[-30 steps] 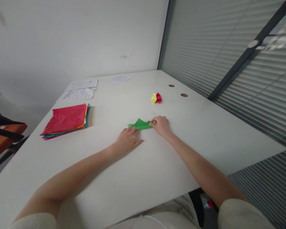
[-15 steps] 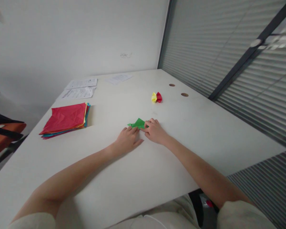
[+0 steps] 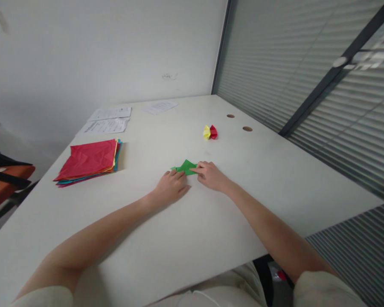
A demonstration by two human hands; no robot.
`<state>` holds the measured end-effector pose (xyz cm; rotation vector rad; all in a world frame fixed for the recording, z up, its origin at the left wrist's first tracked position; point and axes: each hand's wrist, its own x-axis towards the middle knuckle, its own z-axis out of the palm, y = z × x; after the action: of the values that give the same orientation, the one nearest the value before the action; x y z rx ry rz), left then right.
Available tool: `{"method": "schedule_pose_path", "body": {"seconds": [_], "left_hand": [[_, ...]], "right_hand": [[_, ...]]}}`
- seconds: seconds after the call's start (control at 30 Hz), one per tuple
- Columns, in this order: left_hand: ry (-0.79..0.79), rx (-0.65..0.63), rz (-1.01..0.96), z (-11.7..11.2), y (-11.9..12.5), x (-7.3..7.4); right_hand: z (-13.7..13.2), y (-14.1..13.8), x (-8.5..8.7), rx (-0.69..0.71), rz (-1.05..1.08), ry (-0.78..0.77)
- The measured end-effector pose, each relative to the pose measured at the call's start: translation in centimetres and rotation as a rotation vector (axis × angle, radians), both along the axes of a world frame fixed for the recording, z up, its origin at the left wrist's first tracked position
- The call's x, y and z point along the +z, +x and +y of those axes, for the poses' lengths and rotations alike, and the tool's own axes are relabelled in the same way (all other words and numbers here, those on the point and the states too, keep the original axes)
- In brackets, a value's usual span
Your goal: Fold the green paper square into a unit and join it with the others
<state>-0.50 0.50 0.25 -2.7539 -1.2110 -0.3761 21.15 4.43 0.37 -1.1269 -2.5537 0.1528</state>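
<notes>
A folded piece of green paper lies on the white table in front of me, with a raised pointed part in its middle and a narrow tip to the left. My left hand holds it down by the near left edge, fingers together and thumb apart on the table. At the right end, my right hand is on the paper too, its index finger stretched along it and the other fingers curled. The fingers hide part of the paper's right end and near edge.
A stack of coloured paper sheets, red on top, lies at the left. Farther back are a yellow and red folded paper bow and printed sheets. The table has two round holes near the blinds.
My right hand has shifted slightly right, and its index finger now lies straighter along the green paper. My left hand stays nearly in place, its thumb a little closer in.
</notes>
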Motion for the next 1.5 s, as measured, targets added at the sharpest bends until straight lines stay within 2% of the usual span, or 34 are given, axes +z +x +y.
{"method": "schedule_pose_path", "body": {"seconds": [0.23,0.37,0.53,0.63,0.77,0.9,1.07,1.3,1.5], "left_hand": [[-0.006,-0.143,-0.085,2.8,-1.6,-0.9],[0.043,-0.141,-0.15,3.4,-2.2,-1.2],[0.134,-0.247,-0.015,3.6,-2.9,-1.1],[0.192,-0.303,-0.007,3.7,-3.2,-0.9],[0.232,-0.256,-0.17,4.0,-3.1,-1.1],[0.147,-0.179,-0.291,4.2,-3.0,-1.5],[0.04,-0.144,-0.243,4.3,-3.0,-1.7],[0.037,-0.093,-0.145,4.5,-2.9,-1.5],[-0.01,-0.087,-0.226,4.0,-2.8,-1.2]], "right_hand": [[1.7,1.4,-1.1,0.054,0.111,-0.018],[2.3,1.5,-1.5,0.041,0.079,0.022],[2.1,1.4,-1.4,0.078,0.027,0.118],[1.8,1.3,-1.1,0.103,0.01,0.183],[1.4,1.2,-0.6,0.079,0.001,0.248],[1.4,1.0,-0.3,0.015,0.029,0.234],[1.6,1.0,-0.5,0.009,0.06,0.128],[1.8,1.2,-1.0,0.048,0.05,0.075],[1.8,1.4,-0.9,0.063,0.128,0.011]]}}
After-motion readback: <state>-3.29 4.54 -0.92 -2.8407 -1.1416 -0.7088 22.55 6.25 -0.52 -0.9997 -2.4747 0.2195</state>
